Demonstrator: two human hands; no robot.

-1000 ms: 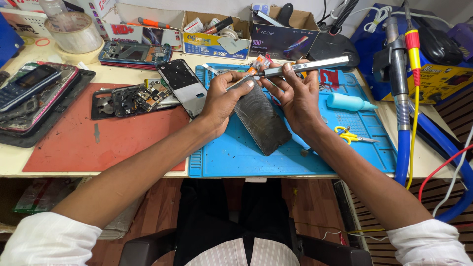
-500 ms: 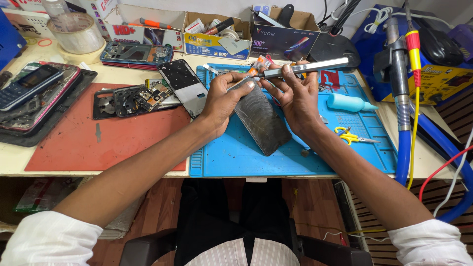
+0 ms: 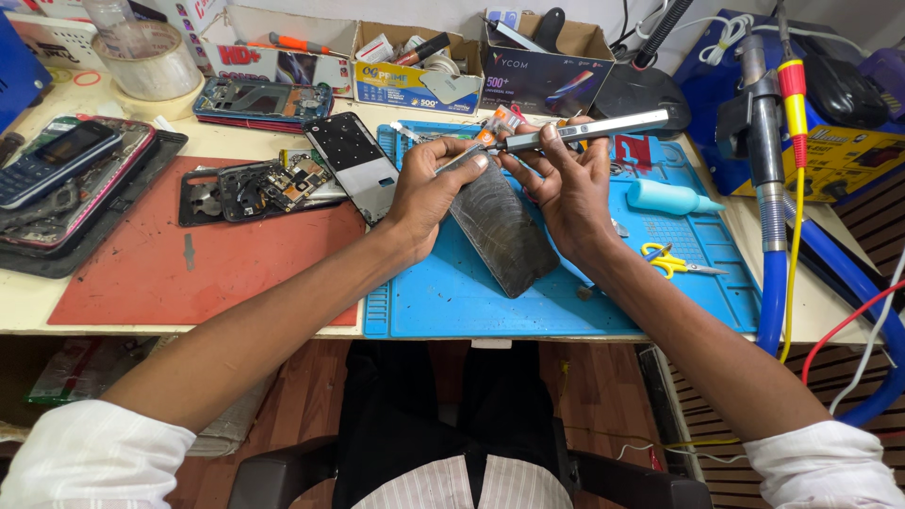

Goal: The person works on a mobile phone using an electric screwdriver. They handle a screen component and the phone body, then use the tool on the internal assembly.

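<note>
Both hands are raised over the blue work mat (image 3: 443, 292). My right hand (image 3: 566, 193) grips a long silver screwdriver-like tool (image 3: 603, 127) that points left. My left hand (image 3: 429, 188) pinches the tool's thin front end between thumb and fingers. Under my hands, a dark phone back panel (image 3: 504, 236) lies tilted on the mat.
A red mat (image 3: 160, 273) lies to the left with opened phone frames (image 3: 273, 184) and a white panel (image 3: 356, 160). Phones (image 3: 66, 165) sit in a tray at far left. Cardboard boxes (image 3: 542, 61), tape roll (image 3: 141, 61), yellow scissors (image 3: 674, 261), a light blue bottle (image 3: 665, 198) and a soldering station (image 3: 830, 123) ring the mat.
Both hands stay on the tool above the dark panel, with only small finger shifts at its front end.
</note>
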